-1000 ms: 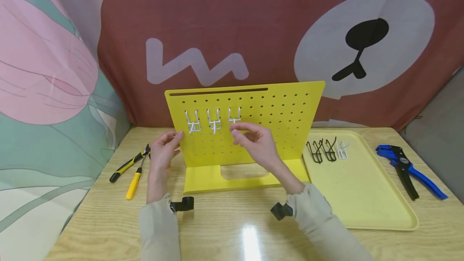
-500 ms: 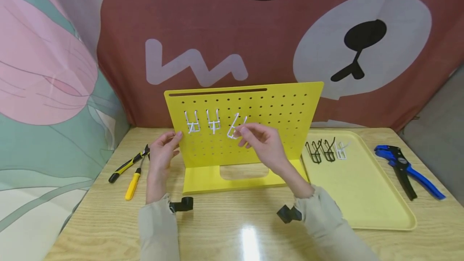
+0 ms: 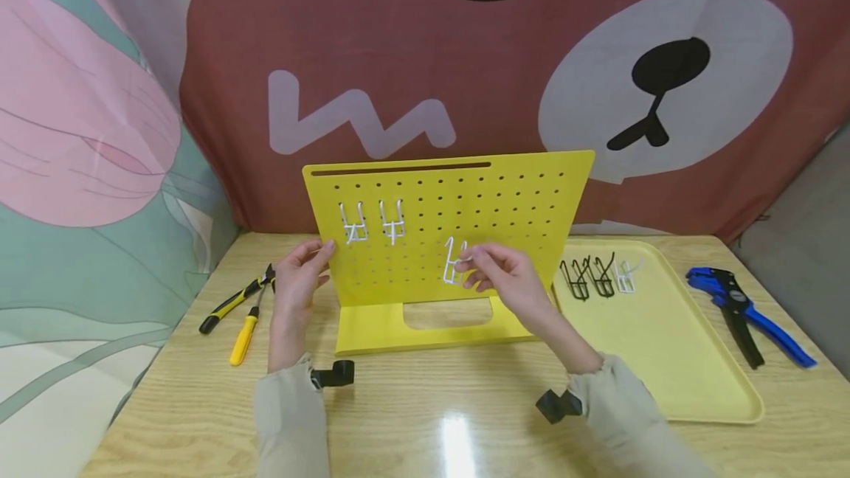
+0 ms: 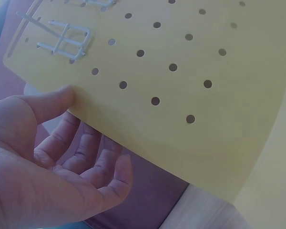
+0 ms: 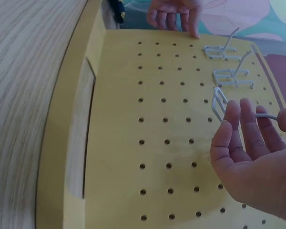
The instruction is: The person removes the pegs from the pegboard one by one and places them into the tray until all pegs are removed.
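Observation:
A yellow pegboard (image 3: 412,271) stands upright on its base. At its left edge my left hand (image 3: 300,275) holds it, the thumb (image 4: 57,102) on the front face and the other fingers behind the edge. Two white pegboard hooks, a left one (image 3: 356,233) and one beside it (image 3: 393,229), hang in the upper left holes. My right hand (image 3: 508,279) pinches a third white pegboard hook (image 3: 449,271) by its prong, in front of the board's lower middle. In the right wrist view the fingers partly hide this hook (image 5: 219,102).
Right of the board lies a pale yellow tray (image 3: 664,367) with two black hooks (image 3: 591,277) and a white hook (image 3: 626,279). Beyond it is a blue wire stripper (image 3: 737,297). Pliers (image 3: 232,308) and a yellow-handled screwdriver (image 3: 244,338) lie at left.
The third white hook has come out of its place beside the other two. My right hand has carried it down and to the right. My left hand has stayed at the board's edge.

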The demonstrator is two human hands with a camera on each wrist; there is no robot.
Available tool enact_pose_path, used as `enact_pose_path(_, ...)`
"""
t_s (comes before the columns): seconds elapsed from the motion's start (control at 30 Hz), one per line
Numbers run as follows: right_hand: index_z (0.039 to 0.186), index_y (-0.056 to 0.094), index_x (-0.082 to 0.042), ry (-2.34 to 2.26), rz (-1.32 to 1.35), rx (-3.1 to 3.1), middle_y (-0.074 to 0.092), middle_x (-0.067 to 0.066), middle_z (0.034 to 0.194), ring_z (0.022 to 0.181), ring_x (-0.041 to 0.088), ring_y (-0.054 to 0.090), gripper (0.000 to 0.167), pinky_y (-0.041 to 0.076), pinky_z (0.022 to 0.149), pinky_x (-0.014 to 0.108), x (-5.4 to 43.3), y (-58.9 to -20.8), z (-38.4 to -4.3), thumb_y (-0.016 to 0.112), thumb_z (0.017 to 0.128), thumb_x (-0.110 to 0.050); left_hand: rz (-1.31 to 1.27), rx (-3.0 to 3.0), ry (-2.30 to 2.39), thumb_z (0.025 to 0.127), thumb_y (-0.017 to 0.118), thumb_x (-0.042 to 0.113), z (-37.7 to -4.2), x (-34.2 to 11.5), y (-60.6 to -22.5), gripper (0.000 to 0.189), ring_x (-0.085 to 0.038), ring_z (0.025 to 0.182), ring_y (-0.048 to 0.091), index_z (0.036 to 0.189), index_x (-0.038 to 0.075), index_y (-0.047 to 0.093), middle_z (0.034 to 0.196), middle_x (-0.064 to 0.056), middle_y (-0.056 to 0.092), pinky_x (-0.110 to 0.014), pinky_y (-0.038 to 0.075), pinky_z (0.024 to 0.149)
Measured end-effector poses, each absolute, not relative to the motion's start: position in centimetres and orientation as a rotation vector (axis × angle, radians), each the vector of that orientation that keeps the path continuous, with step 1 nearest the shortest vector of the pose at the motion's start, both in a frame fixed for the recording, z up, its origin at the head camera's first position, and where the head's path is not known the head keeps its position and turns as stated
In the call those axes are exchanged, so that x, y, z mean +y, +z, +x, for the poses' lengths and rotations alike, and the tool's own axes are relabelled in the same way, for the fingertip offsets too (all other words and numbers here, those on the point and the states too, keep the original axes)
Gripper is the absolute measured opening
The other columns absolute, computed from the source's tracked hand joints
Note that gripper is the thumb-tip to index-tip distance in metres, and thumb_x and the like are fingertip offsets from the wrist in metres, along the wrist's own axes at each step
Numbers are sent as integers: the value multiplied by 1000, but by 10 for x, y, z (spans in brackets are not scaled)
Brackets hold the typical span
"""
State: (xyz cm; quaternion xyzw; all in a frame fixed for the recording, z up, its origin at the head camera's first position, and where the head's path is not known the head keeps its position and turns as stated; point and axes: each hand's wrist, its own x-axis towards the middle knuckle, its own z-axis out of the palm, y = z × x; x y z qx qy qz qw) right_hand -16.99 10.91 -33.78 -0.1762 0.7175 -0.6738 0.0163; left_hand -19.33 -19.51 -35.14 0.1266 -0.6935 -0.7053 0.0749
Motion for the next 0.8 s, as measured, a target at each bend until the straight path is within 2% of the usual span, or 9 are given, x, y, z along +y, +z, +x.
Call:
enact_pose_path(0.43, 109, 60, 10, -1970, -491, 2403, 70, 15, 96, 78, 18, 67, 36, 54, 67, 28, 164, -358, -161, 48, 102, -23, 368, -2079, -2139, 92, 67, 30, -193, -195, -350, 32, -12, 88, 56, 110, 4, 59, 98, 7, 59, -39, 44, 90)
enact_pose_path(0.8, 108, 60, 10, -1873, -451, 2482, 72, 3, 93, 79, 17, 67, 34, 54, 67, 27, 211, -371, -148, 46, 103, -21, 391, -2073, -2128, 91, 68, 29, -194, -194, -350, 29, -10, 85, 57, 106, 5, 60, 95, 8, 60, -37, 45, 86)
